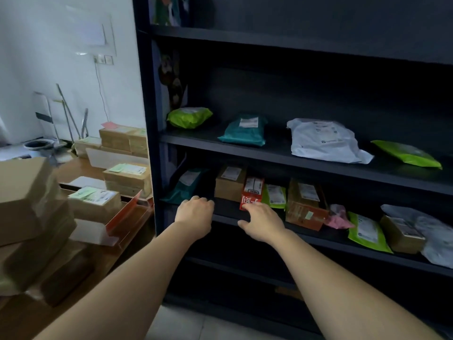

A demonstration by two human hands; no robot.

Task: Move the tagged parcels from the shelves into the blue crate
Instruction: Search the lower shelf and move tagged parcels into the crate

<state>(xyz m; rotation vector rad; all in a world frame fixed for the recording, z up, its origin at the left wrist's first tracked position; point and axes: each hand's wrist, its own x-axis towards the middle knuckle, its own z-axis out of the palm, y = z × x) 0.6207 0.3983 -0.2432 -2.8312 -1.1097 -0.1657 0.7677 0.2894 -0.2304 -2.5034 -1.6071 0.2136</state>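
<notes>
Dark shelves remain full of parcels; no crate in sight. Both my hands, left and right, reach the lower shelf's front edge, fingers open, holding nothing.

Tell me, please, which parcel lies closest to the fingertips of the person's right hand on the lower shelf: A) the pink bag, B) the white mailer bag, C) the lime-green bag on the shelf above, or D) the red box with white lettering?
D: the right hand reaches to the front end of the red box, while the white mailer bag and pink bag lie farther off.
</notes>
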